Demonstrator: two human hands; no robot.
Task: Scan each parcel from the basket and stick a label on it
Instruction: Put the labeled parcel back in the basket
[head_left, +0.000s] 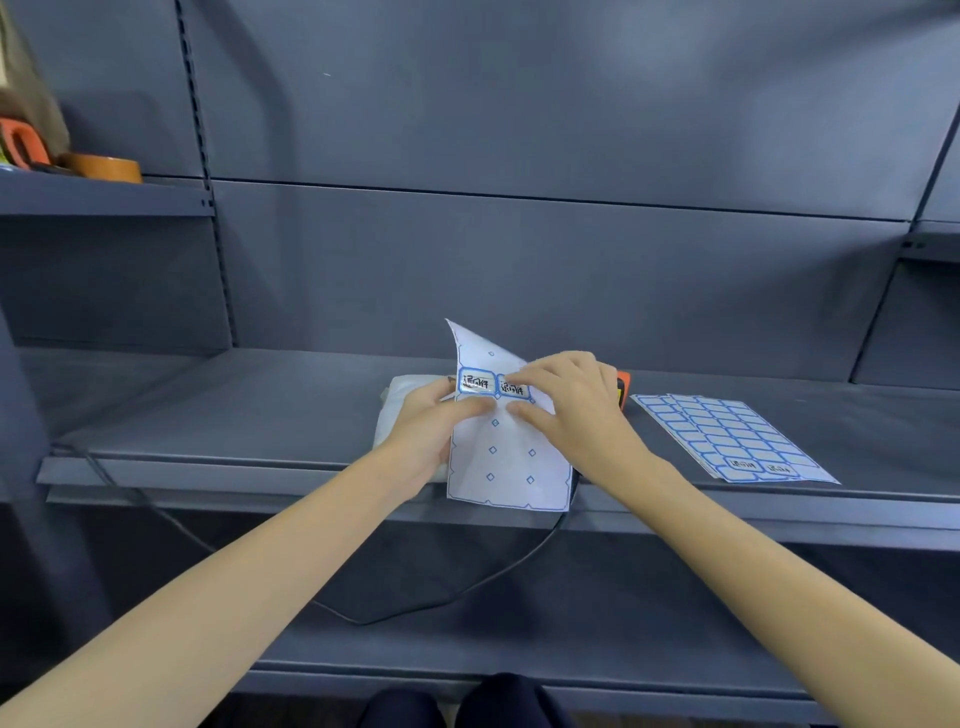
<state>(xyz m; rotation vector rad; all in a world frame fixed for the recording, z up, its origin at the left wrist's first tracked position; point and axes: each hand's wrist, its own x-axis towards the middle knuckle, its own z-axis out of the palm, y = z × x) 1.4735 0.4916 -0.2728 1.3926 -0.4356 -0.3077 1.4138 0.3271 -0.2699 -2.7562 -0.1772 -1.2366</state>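
Note:
A mostly used label sheet (506, 462) stands bent over the grey shelf (234, 410), with two blue-framed written labels (475, 384) left near its top. My left hand (431, 431) pinches the sheet's left edge. My right hand (566, 400) pinches at the right label (514, 387) with thumb and fingers. A white plastic parcel (402, 400) lies on the shelf behind my left hand, mostly hidden. An orange and black scanner (622, 384) peeks out behind my right hand.
More label sheets (727, 436) lie stacked on the shelf to the right. A black cable (467, 587) hangs from the shelf edge down to the lower shelf. A tape roll (106, 167) and an orange tool (23, 143) sit on the upper left shelf.

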